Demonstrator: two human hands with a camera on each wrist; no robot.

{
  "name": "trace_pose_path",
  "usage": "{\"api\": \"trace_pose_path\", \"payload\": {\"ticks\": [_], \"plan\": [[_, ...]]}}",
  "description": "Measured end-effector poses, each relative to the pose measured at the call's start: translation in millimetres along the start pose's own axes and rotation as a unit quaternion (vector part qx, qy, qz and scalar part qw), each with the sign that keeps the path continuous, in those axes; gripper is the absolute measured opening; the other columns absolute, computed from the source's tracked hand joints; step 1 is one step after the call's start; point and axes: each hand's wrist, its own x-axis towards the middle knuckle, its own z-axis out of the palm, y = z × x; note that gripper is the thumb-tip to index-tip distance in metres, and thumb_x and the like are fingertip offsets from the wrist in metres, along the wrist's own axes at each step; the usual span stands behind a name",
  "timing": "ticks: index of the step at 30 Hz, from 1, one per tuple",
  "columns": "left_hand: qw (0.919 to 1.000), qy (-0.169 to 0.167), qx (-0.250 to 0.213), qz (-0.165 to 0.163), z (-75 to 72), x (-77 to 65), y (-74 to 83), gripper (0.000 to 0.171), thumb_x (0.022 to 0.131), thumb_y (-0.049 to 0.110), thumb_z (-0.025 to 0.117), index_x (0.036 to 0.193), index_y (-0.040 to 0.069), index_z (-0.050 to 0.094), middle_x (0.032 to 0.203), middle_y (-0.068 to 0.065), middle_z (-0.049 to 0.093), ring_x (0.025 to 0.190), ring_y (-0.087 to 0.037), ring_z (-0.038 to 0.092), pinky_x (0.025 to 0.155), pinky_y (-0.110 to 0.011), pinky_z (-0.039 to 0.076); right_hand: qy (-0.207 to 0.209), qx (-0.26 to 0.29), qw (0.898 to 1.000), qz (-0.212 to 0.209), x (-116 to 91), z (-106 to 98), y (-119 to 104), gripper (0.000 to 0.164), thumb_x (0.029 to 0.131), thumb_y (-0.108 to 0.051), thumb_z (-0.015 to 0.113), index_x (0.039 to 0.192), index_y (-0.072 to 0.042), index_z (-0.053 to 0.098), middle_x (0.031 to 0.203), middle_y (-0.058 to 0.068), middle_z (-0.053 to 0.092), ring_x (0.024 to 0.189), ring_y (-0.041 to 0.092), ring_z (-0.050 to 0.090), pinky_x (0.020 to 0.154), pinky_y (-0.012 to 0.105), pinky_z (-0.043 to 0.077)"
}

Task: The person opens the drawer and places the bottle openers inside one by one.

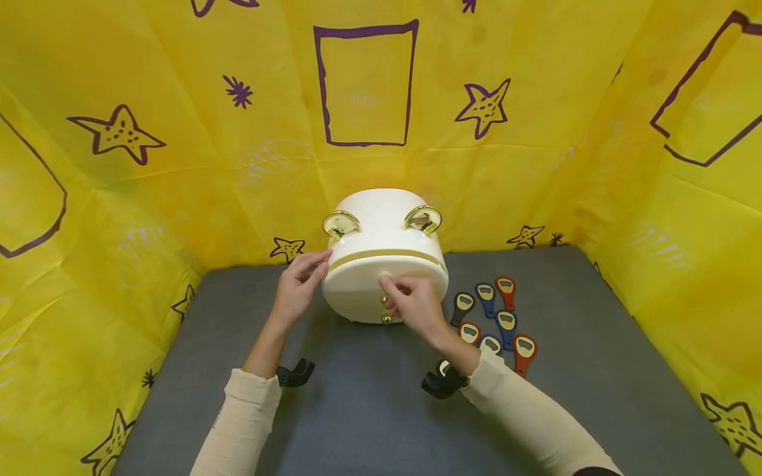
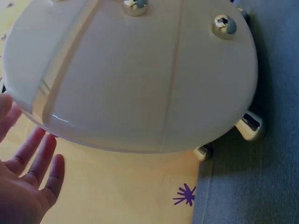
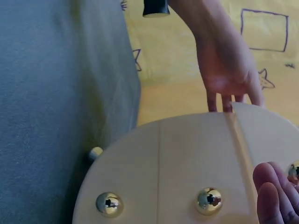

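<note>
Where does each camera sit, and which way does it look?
Head: on the head, facing forward and down at a white box; left hand, right hand and sleeves show.
Left wrist: on that wrist, facing the box's front; the left hand shows.
Right wrist: on that wrist, facing the same front; both hands show.
Both wrist views share the gold knobs.

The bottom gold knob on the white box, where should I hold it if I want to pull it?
Pinch the round sides of the bottom gold knob between finger and thumb, coming straight at it from the front. It's a little ball sticking out of the front of the white box, so its sides look easiest to grip.
</note>
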Motion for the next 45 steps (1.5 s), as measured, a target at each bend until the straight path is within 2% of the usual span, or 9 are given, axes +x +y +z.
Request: {"api": "trace_pose_path", "payload": {"ticks": [3,6,9,13,18,24,38,45], "plan": [[0.9995,0.022,0.001,0.023,0.5,-0.3,-1.3,0.026,0.092,0.001,0.063,0.116,-0.009,0.066,0.12,-0.028,0.061,0.096,0.008,0.055,0.079,-0.005,0.046,0.001,-0.021,0.999,-0.031,-6,1,0,0.039,0.095,-0.027,0.064,0.072,0.004,0.07,0.058,0.017,0.065,0.048,0.025,0.061,0.047,0.024,0.05],[0.9981,0.041,0.002,0.046,0.7,-0.2,-2.0,0.022,0.089,-0.001,0.066,0.109,-0.01,0.069,0.115,-0.029,0.064,0.096,0.007,0.057,0.08,-0.005,0.047,0.003,-0.051,0.996,-0.067,-13,0,0,0.035,0.095,-0.024,0.064,0.068,-0.002,0.069,0.054,0.014,0.064,0.045,0.023,0.06,0.044,0.022,0.046],[0.9971,0.049,0.007,0.059,0.7,-0.2,-2.4,0.021,0.086,-0.003,0.069,0.106,-0.01,0.071,0.111,-0.029,0.066,0.096,0.008,0.058,0.081,-0.005,0.048,0.002,-0.066,0.994,-0.091,-19,-1,0,0.031,0.094,-0.022,0.065,0.068,-0.006,0.07,0.053,0.01,0.063,0.044,0.02,0.059,0.043,0.022,0.047],[0.9968,0.044,0.015,0.064,0.7,-0.1,-3.3,0.021,0.086,-0.004,0.069,0.105,-0.011,0.071,0.11,-0.029,0.066,0.095,0.008,0.058,0.08,-0.005,0.047,0.004,-0.077,0.99,-0.119,-29,-2,-1,0.026,0.093,-0.019,0.067,0.071,-0.006,0.072,0.054,0.006,0.065,0.042,0.012,0.059,0.044,0.021,0.05],[0.9969,0.045,0.013,0.063,1.0,0.4,-3.9,0.021,0.086,-0.004,0.069,0.105,-0.011,0.07,0.11,-0.03,0.066,0.094,0.008,0.058,0.079,-0.005,0.047,0.014,-0.096,0.982,-0.165,-41,-4,-1,0.025,0.091,-0.016,0.069,0.067,-0.01,0.07,0.052,0.001,0.063,0.044,-0.002,0.054,0.043,0.015,0.046],[0.9972,0.049,0.013,0.055,1.0,0.2,-3.6,0.021,0.085,-0.003,0.07,0.105,-0.01,0.071,0.11,-0.029,0.066,0.092,0.008,0.058,0.078,-0.004,0.047,0.025,-0.101,0.97,-0.219,-55,-4,3,0.024,0.088,-0.01,0.07,0.064,-0.012,0.067,0.051,0.0,0.062,0.045,-0.006,0.052,0.043,0.012,0.044],[0.9967,0.059,0.003,0.057,1.4,-0.7,-3.8,0.021,0.085,-0.004,0.07,0.105,-0.012,0.07,0.108,-0.031,0.066,0.09,0.007,0.057,0.075,-0.006,0.047,0.017,-0.1,0.968,-0.23,-75,-2,3,0.024,0.086,-0.006,0.071,0.064,-0.012,0.065,0.05,-0.006,0.058,0.045,-0.009,0.048,0.041,0.009,0.04],[0.9972,0.06,0.001,0.044,2.1,-0.3,-6.2,0.022,0.085,-0.003,0.07,0.105,-0.012,0.07,0.109,-0.03,0.066,0.092,0.007,0.057,0.077,-0.004,0.047,0.015,-0.105,0.966,-0.234,-81,-2,5,0.021,0.085,-0.007,0.072,0.065,-0.012,0.067,0.048,-0.007,0.057,0.045,-0.009,0.047,0.041,0.008,0.038]]}}
